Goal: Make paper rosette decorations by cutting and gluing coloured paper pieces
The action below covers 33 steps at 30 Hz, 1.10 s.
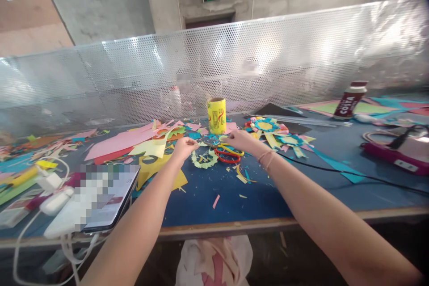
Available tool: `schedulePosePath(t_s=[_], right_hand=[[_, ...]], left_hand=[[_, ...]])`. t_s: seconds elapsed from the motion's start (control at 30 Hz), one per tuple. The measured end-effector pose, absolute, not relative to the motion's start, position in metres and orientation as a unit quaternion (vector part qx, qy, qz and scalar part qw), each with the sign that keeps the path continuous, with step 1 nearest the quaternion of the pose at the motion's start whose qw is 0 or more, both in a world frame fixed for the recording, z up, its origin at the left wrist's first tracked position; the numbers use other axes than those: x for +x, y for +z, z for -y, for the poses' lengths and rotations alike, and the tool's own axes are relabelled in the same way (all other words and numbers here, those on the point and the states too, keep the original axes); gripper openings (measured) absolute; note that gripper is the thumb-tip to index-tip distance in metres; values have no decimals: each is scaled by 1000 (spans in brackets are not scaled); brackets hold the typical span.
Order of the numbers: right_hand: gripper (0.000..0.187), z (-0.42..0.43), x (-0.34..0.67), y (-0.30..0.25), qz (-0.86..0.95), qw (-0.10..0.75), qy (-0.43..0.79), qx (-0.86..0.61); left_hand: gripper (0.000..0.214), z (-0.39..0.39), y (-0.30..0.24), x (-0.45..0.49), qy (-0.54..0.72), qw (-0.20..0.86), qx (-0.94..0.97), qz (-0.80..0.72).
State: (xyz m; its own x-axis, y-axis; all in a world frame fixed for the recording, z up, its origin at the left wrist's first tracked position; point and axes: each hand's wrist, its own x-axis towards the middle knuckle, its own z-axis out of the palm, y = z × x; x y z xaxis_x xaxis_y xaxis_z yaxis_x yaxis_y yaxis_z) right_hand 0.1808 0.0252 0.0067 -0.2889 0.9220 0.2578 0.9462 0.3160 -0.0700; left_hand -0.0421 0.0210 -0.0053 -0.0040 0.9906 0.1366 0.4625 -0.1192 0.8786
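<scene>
My left hand [183, 147] is closed in a pinch on a small piece of pale paper, just left of a light green fringed paper ring [204, 159] lying on the blue table [261, 196]. My right hand [240, 140] reaches toward the red-and-yellow-handled scissors [229, 154], its fingers curled over the blade end; whether it grips them I cannot tell. A yellow roll [216, 115] stands upright just behind both hands.
Coloured paper sheets and scraps [134, 140] cover the table's left and middle. Finished paper flowers [268, 126] lie to the right. A phone [103, 196] and white chargers sit front left. A dark bottle [350, 100], a black cable and a pink device [395, 154] are on the right. Perforated metal screen behind.
</scene>
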Motion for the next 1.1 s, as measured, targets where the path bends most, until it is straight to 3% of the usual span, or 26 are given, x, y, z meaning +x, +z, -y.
schedulePosePath(t_s=[0.1,0.2,0.4,0.63,0.93,1.1], right_hand=[[49,-10,147,3,817,88,14,-570],[34,-3,131,-5,812,118,0,-571],[24,-8,125,-19,811,128,0,-570],[13,-19,126,-23,799,238,56,-549],[28,-36,133,-25,693,421,297,-505],[30,-31,129,-23,636,452,428,-455]], left_hand=[[10,-23,-6,-43,415,324,622,-580],[10,-24,-9,-43,422,318,622,-578],[10,-29,-15,-43,446,292,642,-551],[13,-30,-14,-42,500,325,601,-533],[18,-30,-10,-40,577,352,560,-480],[24,-27,-9,-38,587,387,543,-459]])
